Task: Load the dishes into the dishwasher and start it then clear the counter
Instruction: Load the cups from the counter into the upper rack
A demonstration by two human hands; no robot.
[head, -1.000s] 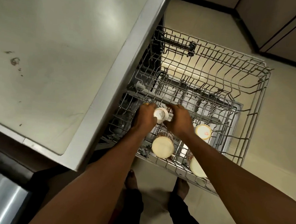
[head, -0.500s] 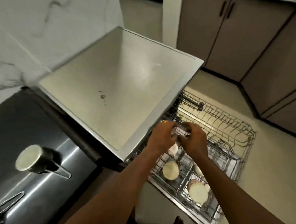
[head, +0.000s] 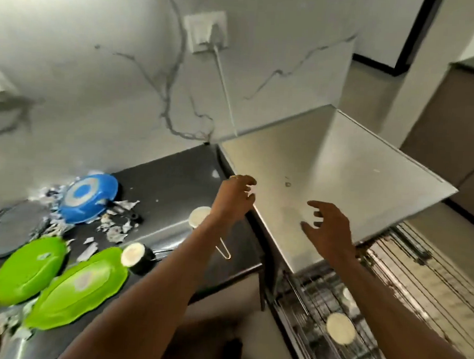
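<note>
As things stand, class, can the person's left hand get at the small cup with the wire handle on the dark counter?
Probably yes. The left hand is empty and hovers just beyond the cup, with nothing between them; the wrist is right beside it.

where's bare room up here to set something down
The steel top, between the wall and the rack, is bare but for small specks. The dark counter has a free strip between the blue bowl and the steel top, behind the cup. Crowded: the left end, with green plates and scraps.
</note>
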